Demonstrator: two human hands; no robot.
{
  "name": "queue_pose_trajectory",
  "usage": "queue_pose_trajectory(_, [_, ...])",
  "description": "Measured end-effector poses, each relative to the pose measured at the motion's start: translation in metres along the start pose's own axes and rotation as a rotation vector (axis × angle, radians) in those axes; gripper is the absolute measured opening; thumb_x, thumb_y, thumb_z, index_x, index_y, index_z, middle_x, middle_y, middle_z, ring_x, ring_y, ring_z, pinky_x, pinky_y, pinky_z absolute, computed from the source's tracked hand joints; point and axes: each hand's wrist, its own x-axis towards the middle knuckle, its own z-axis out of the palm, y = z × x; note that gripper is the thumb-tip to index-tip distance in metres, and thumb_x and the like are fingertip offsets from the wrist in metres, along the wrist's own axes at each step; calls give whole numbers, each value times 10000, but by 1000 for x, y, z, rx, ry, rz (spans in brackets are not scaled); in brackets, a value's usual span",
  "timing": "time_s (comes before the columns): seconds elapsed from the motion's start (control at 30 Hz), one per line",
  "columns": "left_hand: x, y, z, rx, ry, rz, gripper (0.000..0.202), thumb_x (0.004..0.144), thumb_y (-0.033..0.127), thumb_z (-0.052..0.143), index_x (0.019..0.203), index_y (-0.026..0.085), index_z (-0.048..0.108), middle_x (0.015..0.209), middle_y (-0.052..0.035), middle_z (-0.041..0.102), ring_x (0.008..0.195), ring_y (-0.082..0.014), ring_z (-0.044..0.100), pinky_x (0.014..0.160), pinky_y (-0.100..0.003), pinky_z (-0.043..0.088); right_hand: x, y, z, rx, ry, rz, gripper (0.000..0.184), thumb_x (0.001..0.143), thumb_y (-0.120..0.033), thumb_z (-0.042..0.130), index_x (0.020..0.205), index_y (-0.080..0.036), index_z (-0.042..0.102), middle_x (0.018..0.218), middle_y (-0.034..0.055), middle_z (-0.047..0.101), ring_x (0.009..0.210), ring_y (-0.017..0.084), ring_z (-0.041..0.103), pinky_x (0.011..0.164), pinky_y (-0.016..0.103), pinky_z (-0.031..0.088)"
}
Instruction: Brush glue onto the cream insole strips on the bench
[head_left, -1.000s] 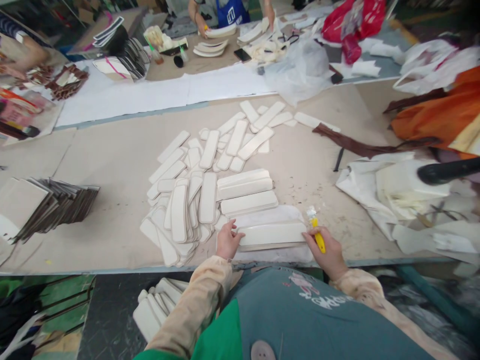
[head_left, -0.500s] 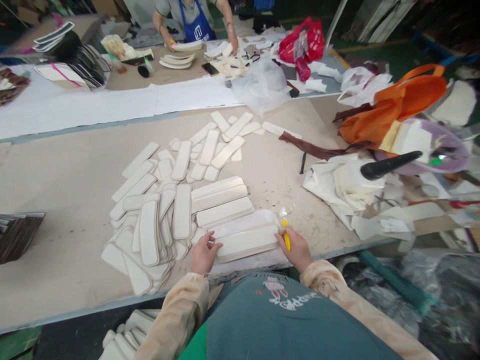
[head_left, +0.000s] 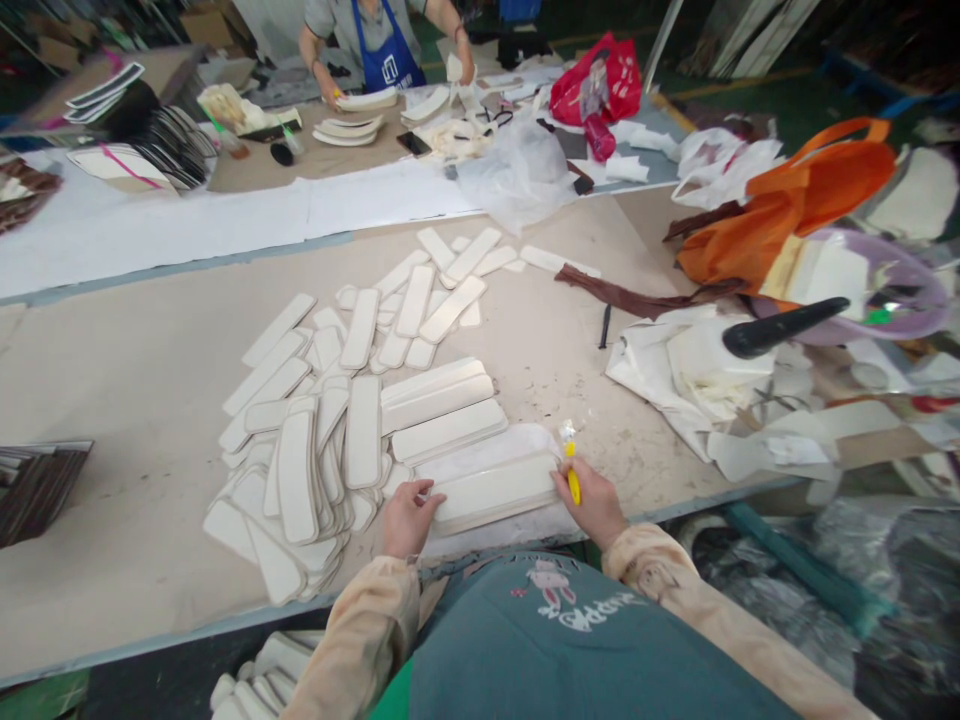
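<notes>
A long off-white panel with rounded ends lies on a low stack of similar pieces at the table's near edge. My left hand pinches its left end between thumb and fingers. At the right end, the fingertips of my right hand touch the panel, and that hand is closed around a small yellow-handled brush, whose pale head points away from me. Just beyond the stack lies a whitish sheet, and past it another off-white panel.
Loose off-white panels heap to the left, with more scattered farther back. On the right are a white container with a black spout-like part, an orange bag and a purple basin. A co-worker in a blue apron handles pieces opposite.
Both hands stay at the panel's ends, and the brush remains in my right hand. The camera view has shifted slightly. Across the table, the co-worker's hands have moved a little.
</notes>
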Motion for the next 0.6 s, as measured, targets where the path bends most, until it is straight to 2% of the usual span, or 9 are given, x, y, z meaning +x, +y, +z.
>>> queue_pose_trajectory(0.27, [-2,-4,3,-129,-13,-74,306,698,341,661,950,168,650,855,-30,642,697,-121,571,727,-263,461,-3,4,1,28,-2,-10,196,860,-395,455,785,-217,486,666,1,571,595,154,580,576,245,419])
queue_pose_trajectory(0.37, [-1,-14,6,-260,-4,-101,287,752,342,595,976,169,646,881,-38,659,710,-119,583,716,-261,477,-4,8,6,15,-3,14,230,846,-435,477,778,-216,493,678,-1,578,570,148,574,554,242,415])
queue_pose_trajectory(0.47, [-5,-23,6,-344,-25,-169,313,805,377,512,1005,170,634,917,-52,667,720,-125,599,663,-256,492,-4,8,7,9,-3,28,238,841,-449,482,790,-217,498,680,-7,582,553,140,571,535,234,411])
queue_pose_trajectory(0.6, [-18,-25,9,-340,-89,-251,436,776,471,536,1067,153,599,911,-68,645,610,-115,588,517,-225,474,-4,5,5,5,-1,38,258,845,-463,467,786,-214,500,657,-8,575,535,141,570,522,235,410])
